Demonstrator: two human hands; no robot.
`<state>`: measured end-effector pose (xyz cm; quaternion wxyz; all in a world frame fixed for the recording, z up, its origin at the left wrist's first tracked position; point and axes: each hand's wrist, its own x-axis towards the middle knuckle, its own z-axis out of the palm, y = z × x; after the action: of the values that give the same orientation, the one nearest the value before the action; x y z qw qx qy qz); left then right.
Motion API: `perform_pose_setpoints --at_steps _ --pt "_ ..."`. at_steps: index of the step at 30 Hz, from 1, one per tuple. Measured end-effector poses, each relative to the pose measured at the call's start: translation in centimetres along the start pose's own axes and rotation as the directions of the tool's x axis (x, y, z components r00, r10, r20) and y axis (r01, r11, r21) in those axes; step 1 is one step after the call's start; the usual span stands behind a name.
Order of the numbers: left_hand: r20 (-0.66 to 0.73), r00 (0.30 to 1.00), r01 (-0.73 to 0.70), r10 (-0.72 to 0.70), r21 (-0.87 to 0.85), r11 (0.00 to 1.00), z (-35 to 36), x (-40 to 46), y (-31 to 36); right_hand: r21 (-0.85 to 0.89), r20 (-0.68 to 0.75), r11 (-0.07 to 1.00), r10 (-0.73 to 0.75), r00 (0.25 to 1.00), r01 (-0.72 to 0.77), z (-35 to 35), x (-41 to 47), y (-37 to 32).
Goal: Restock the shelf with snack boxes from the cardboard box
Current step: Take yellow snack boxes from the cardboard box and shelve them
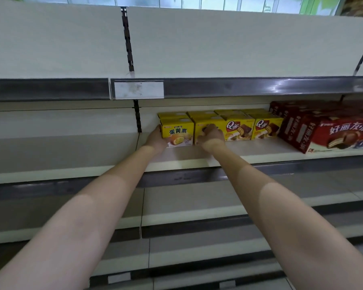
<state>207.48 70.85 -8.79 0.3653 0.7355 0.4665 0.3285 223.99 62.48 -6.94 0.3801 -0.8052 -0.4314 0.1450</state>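
Both our arms reach out over the shelf (260, 152). Our left hand (155, 139) lies against the left side of the leftmost yellow egg-yolk pie box (177, 130), fingers hidden behind it. Our right hand (212, 135) curls over the front of the next yellow box (205, 124), though we cannot tell if it truly grips. We should press both boxes back and rightward, flush with the Q-cake boxes (239, 127), faces forward. Beyond sit red chocolate pie boxes (333, 132). The cardboard box is out of view.
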Motion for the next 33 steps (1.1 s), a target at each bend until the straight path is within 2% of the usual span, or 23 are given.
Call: perform_pose_setpoints --at_steps 5,8,10,15,21,25,30,33 --pt "-0.212 0.974 0.082 -0.075 0.024 0.996 1.4 0.1 0.5 0.048 0.116 0.998 -0.036 0.993 0.030 -0.5 -0.9 0.6" --pt "-0.267 0.959 0.109 -0.095 0.039 0.993 1.2 -0.3 1.0 0.104 0.113 0.994 -0.039 0.993 0.027 -0.8 -1.2 1.2" --pt "-0.240 0.965 0.112 -0.102 0.028 0.993 0.9 -0.5 1.1 0.159 0.081 0.987 -0.038 0.996 0.025 -1.0 -1.5 1.5" --pt "-0.091 0.979 0.171 -0.183 -0.132 0.976 0.6 -0.1 1.0 0.198 0.069 0.980 -0.007 0.998 -0.007 -1.1 -1.4 1.1" --pt "-0.044 0.983 0.157 -0.179 -0.309 0.938 0.7 0.5 1.5 0.196 0.041 0.977 -0.091 0.995 0.081 -0.6 -1.1 0.9" --pt "0.029 0.991 0.133 -0.130 -0.303 0.944 0.1 1.8 0.3 0.221 0.033 0.972 -0.086 0.996 0.076 -0.4 -0.5 0.8" --pt "0.052 0.993 0.118 -0.109 -0.229 0.966 -0.2 2.2 0.2 0.212 0.031 0.974 -0.094 0.995 0.085 -0.3 -0.3 1.0" --pt "-0.051 0.985 0.158 -0.166 -0.134 0.978 0.1 1.7 0.8 0.221 0.026 0.973 -0.080 0.996 0.072 -0.4 -0.3 0.9"
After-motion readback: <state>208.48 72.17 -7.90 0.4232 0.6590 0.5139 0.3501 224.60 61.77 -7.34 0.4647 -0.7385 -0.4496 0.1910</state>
